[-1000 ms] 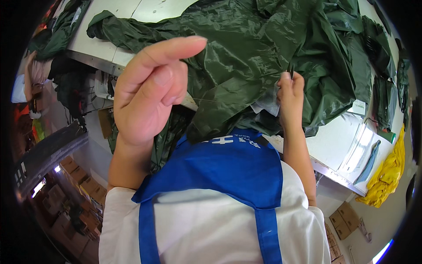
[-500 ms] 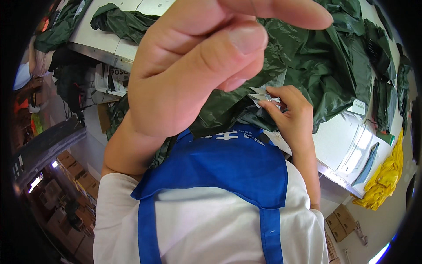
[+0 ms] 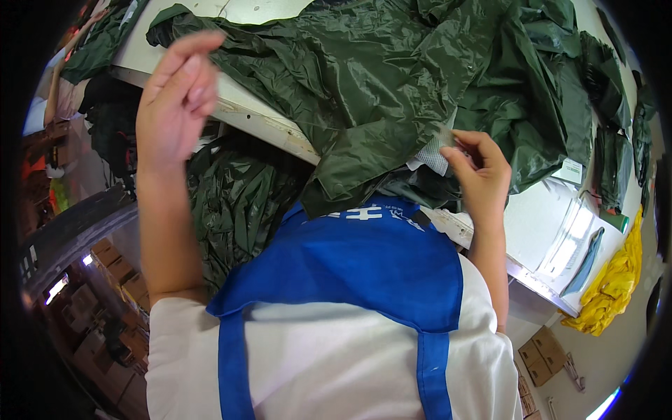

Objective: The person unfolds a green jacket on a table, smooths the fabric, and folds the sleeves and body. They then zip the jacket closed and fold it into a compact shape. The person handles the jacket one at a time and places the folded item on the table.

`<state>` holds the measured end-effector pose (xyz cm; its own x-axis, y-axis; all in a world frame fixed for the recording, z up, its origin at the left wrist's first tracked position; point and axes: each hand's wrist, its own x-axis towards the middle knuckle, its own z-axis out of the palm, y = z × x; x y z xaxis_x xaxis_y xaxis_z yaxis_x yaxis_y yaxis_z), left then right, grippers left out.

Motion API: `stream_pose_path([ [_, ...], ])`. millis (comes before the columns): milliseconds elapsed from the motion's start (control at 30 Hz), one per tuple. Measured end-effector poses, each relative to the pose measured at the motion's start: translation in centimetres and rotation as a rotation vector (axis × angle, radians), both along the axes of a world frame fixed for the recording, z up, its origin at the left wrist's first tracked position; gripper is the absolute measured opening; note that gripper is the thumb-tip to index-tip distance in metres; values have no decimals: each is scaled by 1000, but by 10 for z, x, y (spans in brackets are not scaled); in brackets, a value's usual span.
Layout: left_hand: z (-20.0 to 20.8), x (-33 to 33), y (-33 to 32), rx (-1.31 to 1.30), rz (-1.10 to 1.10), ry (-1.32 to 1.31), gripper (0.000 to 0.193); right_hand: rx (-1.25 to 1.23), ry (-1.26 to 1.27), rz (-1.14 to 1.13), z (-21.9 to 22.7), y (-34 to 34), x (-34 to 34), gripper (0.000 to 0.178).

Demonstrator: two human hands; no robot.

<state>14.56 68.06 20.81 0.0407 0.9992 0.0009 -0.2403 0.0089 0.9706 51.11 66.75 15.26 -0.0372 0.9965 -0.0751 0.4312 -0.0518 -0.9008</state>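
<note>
A dark green, shiny waterproof garment point(image 3: 378, 84) lies crumpled over the white table, its near corner hanging toward my blue apron point(image 3: 343, 259). My right hand point(image 3: 479, 164) is closed on small metal thread snips point(image 3: 446, 136), whose blades are blurred and mostly hidden by the fingers. Just beside these fingers, a pale mesh-like piece point(image 3: 432, 157) shows at the garment's edge. Raised at the left, above the table edge, is my left hand point(image 3: 175, 105). Its thumb presses against curled fingers and the index finger reaches outward; whatever it may hold is too small to make out.
More green fabric point(image 3: 238, 203) hangs below the table edge point(image 3: 269, 126) at left. A blue strip point(image 3: 584, 262) and a yellow bundle point(image 3: 612, 280) are at right. Folded green pieces point(image 3: 612, 168) lie behind them. Another person's arm point(image 3: 52, 94) shows far left; cardboard boxes point(image 3: 542, 353) stand below.
My left hand has swung from close before the camera to the left and away, uncovering the garment. My right hand has lifted slightly to the right with the snips, off the mesh-like piece.
</note>
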Motion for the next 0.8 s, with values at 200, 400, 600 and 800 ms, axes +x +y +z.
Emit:
stream_pose_path([
  [200, -93, -90, -75, -553, -120, 2011, 60, 111, -215, 240, -26, -14, -3, 54],
  [400, -63, 55, -65, 147, -331, 874, 77, 325, -287, 467, -50, 8, -18, 32],
  [600, -72, 96, -67, -4, -135, 719, 25, 169, -163, 466, -10, 45, -22, 16],
  [800, -45, 101, -49, -596, -96, -210, 26, 274, -32, 212, 13, 62, -43, 26],
])
